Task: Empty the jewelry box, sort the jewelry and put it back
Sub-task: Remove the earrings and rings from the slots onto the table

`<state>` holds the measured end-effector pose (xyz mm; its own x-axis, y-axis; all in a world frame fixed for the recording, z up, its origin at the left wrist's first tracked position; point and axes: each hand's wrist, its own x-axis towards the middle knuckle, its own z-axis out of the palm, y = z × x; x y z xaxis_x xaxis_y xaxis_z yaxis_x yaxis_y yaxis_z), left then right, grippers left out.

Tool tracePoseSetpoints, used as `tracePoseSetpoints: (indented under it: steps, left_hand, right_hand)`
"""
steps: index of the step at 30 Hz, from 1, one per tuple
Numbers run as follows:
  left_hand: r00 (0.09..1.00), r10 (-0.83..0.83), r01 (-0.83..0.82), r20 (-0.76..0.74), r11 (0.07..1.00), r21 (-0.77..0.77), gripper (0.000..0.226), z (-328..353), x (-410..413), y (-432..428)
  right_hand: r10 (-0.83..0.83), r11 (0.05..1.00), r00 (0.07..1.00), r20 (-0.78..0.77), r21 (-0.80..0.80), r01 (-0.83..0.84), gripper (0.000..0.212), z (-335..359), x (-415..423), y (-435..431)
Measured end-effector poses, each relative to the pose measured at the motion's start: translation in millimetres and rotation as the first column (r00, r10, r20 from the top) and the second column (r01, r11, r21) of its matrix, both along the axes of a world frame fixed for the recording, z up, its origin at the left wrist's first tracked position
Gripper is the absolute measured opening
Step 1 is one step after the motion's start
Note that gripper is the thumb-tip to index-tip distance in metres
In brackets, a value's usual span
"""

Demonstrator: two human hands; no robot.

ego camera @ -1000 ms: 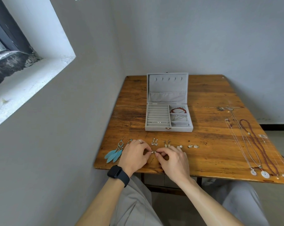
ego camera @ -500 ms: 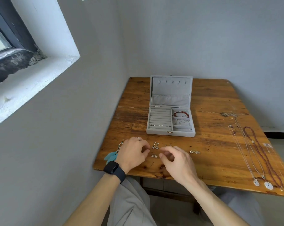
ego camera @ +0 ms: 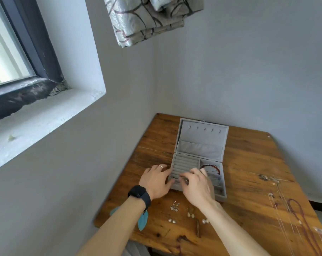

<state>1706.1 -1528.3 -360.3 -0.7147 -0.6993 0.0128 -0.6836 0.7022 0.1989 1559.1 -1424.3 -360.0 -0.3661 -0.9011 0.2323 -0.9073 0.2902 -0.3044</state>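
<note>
Lower centre of frame: jewelry box (ego camera: 200,137), lid up, on table (ego camera: 248,172); left hand (ego camera: 154,180) and right hand (ego camera: 197,185) over its left part, fingers curled, grip unclear; earrings (ego camera: 175,207) below.

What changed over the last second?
Both hands left the wooden table's near edge and moved forward: left hand and right hand rest at the open grey jewelry box's front ring slots. Whether they pinch anything is unclear. Unmoved: red bracelet, silver earring pairs, brown bead necklace.
</note>
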Motion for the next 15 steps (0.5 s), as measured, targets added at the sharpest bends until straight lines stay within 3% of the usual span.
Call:
tracePoseSetpoints:
  steps: [15]
  left_hand:
    - [0.996,-0.064,0.071,0.068,0.992,-0.107,0.062,-17.7,5.7,-6.6]
  right_hand:
    - [0.157,0.986,0.979,-0.132,0.083,-0.147,0.024,-3.0,-2.6,-26.5]
